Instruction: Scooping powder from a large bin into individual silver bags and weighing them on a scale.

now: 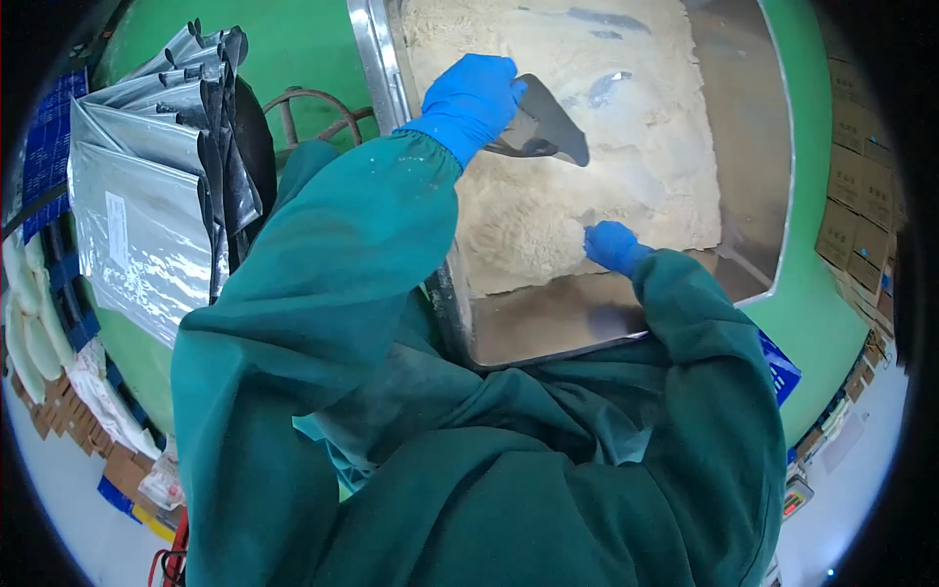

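Observation:
A deep stainless steel bin (pixel 557 319) stands in front of me, holding a bed of pale cream powder (pixel 513 242). My left hand (pixel 477 99), in a blue glove, grips a shiny metal scoop (pixel 550 121) over the left part of the powder. The scoop's broad blade points to the right. Lower down, my right hand (pixel 616 246), also gloved in blue, reaches over the bin's near rim to the powder's surface. Its fingers are curled and partly hidden, so I cannot tell whether they hold any powder.
Silver foil bags (pixel 139 213) form a folded stack left of the bin. Behind them stands a round metal frame (pixel 315 114). Cardboard cartons (pixel 855 213) are piled at the far right, across the green floor (pixel 814 345). A blue printed package (pixel 777 367) lies by my right elbow.

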The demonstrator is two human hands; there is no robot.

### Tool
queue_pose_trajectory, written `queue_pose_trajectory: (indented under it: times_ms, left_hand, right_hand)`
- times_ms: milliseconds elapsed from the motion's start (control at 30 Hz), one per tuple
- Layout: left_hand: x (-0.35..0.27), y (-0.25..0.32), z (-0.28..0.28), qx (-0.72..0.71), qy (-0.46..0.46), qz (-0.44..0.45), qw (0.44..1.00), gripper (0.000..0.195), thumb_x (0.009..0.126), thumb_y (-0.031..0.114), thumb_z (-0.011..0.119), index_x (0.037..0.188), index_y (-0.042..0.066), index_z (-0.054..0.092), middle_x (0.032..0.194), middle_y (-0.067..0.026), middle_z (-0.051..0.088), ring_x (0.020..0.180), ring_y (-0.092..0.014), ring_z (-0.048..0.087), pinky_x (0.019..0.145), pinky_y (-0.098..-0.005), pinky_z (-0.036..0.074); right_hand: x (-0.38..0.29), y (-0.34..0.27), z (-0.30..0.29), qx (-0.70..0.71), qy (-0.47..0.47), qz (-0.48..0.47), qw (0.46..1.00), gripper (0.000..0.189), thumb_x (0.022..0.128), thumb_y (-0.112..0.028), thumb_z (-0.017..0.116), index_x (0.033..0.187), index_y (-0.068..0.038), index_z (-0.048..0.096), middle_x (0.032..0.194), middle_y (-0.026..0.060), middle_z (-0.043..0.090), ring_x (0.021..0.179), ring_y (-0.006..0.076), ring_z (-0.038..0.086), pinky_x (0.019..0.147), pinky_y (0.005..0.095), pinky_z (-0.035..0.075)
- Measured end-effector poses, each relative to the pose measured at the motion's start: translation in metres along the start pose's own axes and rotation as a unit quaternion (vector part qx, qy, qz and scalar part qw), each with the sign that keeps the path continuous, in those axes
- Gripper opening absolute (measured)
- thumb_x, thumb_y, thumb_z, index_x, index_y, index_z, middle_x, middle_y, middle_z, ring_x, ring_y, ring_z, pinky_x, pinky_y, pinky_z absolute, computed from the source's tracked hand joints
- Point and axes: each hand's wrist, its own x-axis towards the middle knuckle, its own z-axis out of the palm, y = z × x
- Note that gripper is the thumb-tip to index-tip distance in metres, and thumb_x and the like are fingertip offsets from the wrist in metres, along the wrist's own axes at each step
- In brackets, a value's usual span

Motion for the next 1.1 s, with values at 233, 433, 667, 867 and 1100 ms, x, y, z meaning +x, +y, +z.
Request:
queue_pose_trajectory:
  times_ms: [233, 433, 667, 867, 1100]
  left_hand:
    - [-0.003, -0.002, 0.003, 0.026, -0.057, 0.021, 0.998, 0.025, 0.081, 0.027, 0.043, 0.079, 0.007, 0.059, 0.079, -0.0165, 0.058, 0.073, -0.036, 0.054, 0.066, -0.0428, 0.044]
    - [-0.021, 0.006, 0.008, 0.064, -0.074, 0.007, 0.995, 0.020, 0.078, 0.022, 0.043, 0.081, 0.009, 0.058, 0.078, -0.0175, 0.058, 0.072, -0.035, 0.056, 0.063, -0.0435, 0.044]
    - [-0.011, 0.004, -0.009, -0.023, -0.085, -0.030, 0.996, 0.019, 0.073, 0.022, 0.050, 0.079, 0.007, 0.059, 0.080, -0.0170, 0.058, 0.076, -0.035, 0.056, 0.066, -0.0425, 0.045]
    - [0.001, -0.010, -0.008, 0.028, -0.094, -0.048, 0.994, 0.022, 0.077, 0.023, 0.047, 0.080, 0.006, 0.061, 0.082, -0.0176, 0.058, 0.077, -0.036, 0.054, 0.068, -0.0420, 0.044]
    - [0.001, -0.009, -0.003, 0.023, -0.076, -0.042, 0.996, 0.024, 0.080, 0.025, 0.045, 0.084, 0.007, 0.060, 0.084, -0.0173, 0.058, 0.078, -0.035, 0.055, 0.069, -0.0414, 0.044]
  right_hand:
    - [-0.106, -0.042, -0.166, -0.018, 0.133, 0.090, 0.987, 0.023, 0.073, -0.025, 0.049, 0.073, -0.003, 0.056, 0.072, 0.0194, 0.056, 0.068, 0.0364, 0.053, 0.065, 0.0438, 0.042]
    - [-0.064, -0.085, -0.248, -0.020, 0.128, 0.117, 0.985, 0.024, 0.074, -0.024, 0.049, 0.074, -0.002, 0.059, 0.077, 0.0190, 0.058, 0.073, 0.0356, 0.054, 0.066, 0.0416, 0.043]
    - [-0.022, -0.114, -0.248, -0.183, 0.182, 0.204, 0.944, 0.019, 0.074, -0.020, 0.048, 0.076, -0.007, 0.062, 0.076, 0.0153, 0.060, 0.069, 0.0315, 0.059, 0.061, 0.0405, 0.047]
    - [-0.082, -0.040, -0.230, -0.184, 0.111, 0.261, 0.941, 0.026, 0.078, -0.025, 0.046, 0.073, -0.007, 0.063, 0.075, 0.0155, 0.060, 0.069, 0.0317, 0.058, 0.062, 0.0411, 0.046]
    - [0.039, -0.009, -0.014, -0.038, 0.023, 0.097, 0.994, 0.031, 0.079, -0.031, 0.041, 0.082, -0.008, 0.061, 0.083, 0.0176, 0.059, 0.072, 0.0334, 0.057, 0.065, 0.0436, 0.045]
